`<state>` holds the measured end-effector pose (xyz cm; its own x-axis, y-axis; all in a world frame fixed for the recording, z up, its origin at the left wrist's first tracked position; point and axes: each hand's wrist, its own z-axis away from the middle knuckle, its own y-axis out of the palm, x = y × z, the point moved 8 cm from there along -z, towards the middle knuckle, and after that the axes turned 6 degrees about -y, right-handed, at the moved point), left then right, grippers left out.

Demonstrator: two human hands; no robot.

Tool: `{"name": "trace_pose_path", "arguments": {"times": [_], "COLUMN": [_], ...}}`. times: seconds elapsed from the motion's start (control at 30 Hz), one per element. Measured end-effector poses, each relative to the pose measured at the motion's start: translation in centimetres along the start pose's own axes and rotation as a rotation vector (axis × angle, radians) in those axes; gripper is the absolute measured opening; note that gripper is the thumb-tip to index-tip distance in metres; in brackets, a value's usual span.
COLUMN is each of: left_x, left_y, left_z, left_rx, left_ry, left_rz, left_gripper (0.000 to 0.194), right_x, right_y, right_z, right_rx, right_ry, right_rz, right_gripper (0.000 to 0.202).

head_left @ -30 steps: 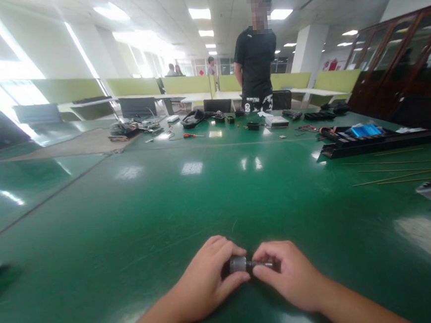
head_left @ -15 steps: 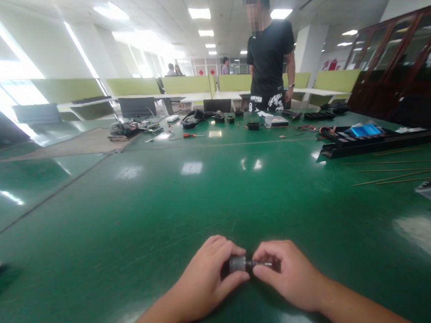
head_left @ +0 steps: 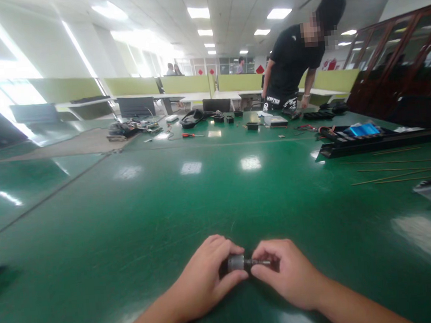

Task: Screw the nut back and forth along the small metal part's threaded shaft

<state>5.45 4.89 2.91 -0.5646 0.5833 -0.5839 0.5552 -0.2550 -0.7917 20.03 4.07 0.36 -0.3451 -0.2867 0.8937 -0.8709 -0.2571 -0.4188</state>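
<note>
A small grey cylinder (head_left: 236, 263) with a thin dark shaft (head_left: 256, 262) lies sideways just above the green table (head_left: 189, 208), near its front edge. My left hand (head_left: 212, 271) is closed round the cylinder, thumb below and fingers above. The fingertips of my right hand (head_left: 283, 268) are closed about the shaft, whose bright tip points right. My palm and curled fingers partly hide both parts.
At the far side of the table are a red screwdriver (head_left: 189, 135), small black boxes (head_left: 252, 126) and a heap of electronics (head_left: 123, 130). To the right lie a black tray (head_left: 348, 147) and thin rods (head_left: 399, 171). A person (head_left: 292, 66) leans over the far edge.
The person across the table has moved right and bent forward, with a hand lowered to the far edge. My hands and the part they hold have barely moved.
</note>
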Motion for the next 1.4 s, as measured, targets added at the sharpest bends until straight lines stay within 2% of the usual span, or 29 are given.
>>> {"name": "trace_pose_path", "arguments": {"times": [1.4], "left_x": [0.36], "left_y": [-0.45], "left_z": [0.08], "left_rx": [-0.071], "left_ry": [-0.003], "left_rz": [0.045], "left_gripper": [0.024], "right_x": [-0.42], "right_y": [-0.71], "right_z": [0.27], "right_rx": [-0.085], "right_ry": [0.045], "right_rz": [0.008], "right_gripper": [0.008]}}
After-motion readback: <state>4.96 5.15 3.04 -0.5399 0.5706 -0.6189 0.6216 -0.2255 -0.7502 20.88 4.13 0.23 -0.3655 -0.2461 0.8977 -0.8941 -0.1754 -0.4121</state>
